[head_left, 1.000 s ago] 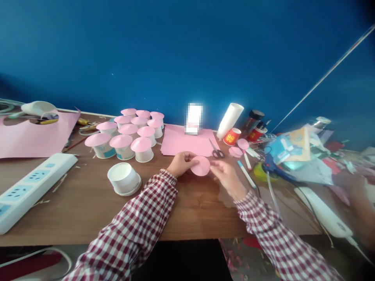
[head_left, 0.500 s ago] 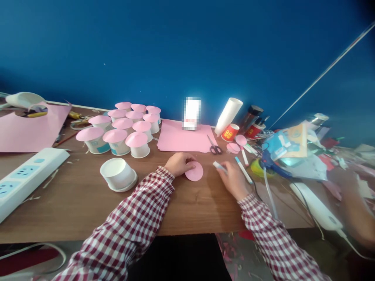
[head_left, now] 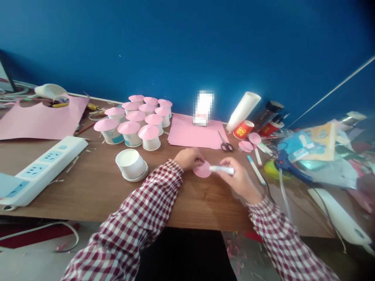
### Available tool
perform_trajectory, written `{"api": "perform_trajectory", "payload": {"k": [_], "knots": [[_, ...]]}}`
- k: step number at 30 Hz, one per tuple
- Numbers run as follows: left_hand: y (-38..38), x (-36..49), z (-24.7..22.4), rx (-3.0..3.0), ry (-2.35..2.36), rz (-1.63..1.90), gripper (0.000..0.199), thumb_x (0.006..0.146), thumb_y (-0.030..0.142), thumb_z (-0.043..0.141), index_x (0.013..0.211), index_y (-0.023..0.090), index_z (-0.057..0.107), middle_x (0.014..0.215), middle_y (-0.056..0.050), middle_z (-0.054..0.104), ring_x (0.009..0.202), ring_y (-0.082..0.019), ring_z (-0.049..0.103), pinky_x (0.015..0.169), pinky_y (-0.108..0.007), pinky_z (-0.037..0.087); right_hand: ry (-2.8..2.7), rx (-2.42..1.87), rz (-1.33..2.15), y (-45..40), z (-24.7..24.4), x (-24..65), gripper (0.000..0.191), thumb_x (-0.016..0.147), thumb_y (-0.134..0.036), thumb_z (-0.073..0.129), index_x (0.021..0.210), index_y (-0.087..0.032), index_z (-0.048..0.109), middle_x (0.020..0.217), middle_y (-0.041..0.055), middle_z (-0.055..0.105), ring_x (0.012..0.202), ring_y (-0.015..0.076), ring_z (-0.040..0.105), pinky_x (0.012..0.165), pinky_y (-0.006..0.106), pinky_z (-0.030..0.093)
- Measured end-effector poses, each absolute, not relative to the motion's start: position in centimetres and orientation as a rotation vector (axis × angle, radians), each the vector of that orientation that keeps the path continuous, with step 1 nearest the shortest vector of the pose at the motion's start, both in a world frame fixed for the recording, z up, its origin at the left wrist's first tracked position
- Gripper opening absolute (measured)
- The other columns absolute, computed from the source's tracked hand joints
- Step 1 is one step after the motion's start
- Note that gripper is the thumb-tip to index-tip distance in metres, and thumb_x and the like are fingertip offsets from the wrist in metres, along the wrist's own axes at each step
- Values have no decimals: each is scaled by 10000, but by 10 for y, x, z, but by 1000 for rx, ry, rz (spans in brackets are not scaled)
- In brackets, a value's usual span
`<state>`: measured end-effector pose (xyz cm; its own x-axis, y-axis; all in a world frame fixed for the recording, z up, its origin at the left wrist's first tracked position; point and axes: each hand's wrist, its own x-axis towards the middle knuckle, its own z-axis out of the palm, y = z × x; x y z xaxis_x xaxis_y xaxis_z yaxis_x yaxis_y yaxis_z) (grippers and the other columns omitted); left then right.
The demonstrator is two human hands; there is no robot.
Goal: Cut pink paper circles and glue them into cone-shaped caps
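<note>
Fingers of our left hand point(head_left: 189, 159) are closed on the upper left edge of a pink paper disc point(head_left: 202, 171), which lies low over the worktop point(head_left: 202, 210) in front of us; we cannot tell whether it rests flat on the wood. With our right hand point(head_left: 240, 180) we hold a white pen point(head_left: 225, 169) between narrowed fingers, its tip pointing left at the disc's right edge; whether the tip touches the paper, we cannot tell. Just beyond our hands we have a stack of pink paper point(head_left: 191, 136), with black-handled scissors point(head_left: 227, 146) by its right corner. To the left of the stack stand rows of white cups point(head_left: 151, 144), each under a shallow pink paper cone point(head_left: 149, 132), and nearer to us sits a bare white tub point(head_left: 129, 166) with a round rim at its foot. Further left we see a white power strip point(head_left: 41, 168) and a cut pink sheet point(head_left: 61, 125). On the right, small pink discs point(head_left: 246, 146) lie near a red cup point(head_left: 243, 129), a blue-capped marker point(head_left: 256, 170) lies beyond our right hand, and a blue glue gun point(head_left: 293, 168) sits beside heaped wrappers point(head_left: 320, 142).
</note>
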<state>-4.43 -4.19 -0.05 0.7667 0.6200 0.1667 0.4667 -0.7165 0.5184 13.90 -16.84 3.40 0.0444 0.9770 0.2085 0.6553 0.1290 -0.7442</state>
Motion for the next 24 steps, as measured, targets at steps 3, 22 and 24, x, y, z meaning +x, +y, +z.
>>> {"api": "perform_trajectory", "payload": {"k": [3,22,24], "knots": [[-42,-44,1,2509,784,464,200,761,295,573,874,240,729,885,-31,667,802,-157,589,691,-243,435,-1688,-1561,581,-163,35,129,234,736,-391,654,832,-195,568,735,2,586,635,138,520,569,243,412],[-40,-56,15,2501,618,216,412,685,288,681,1079,171,655,1018,-75,554,892,-175,526,795,-261,403,-483,-936,1256,-144,10,145,107,740,-266,590,798,-177,585,564,-72,389,446,42,364,388,144,302],[-40,-57,15,2497,604,202,435,674,303,688,1090,178,647,1033,-71,542,901,-176,519,801,-261,397,-565,-987,1188,-144,5,140,123,747,-277,598,816,-175,596,570,-67,409,446,43,359,390,148,294]]}}
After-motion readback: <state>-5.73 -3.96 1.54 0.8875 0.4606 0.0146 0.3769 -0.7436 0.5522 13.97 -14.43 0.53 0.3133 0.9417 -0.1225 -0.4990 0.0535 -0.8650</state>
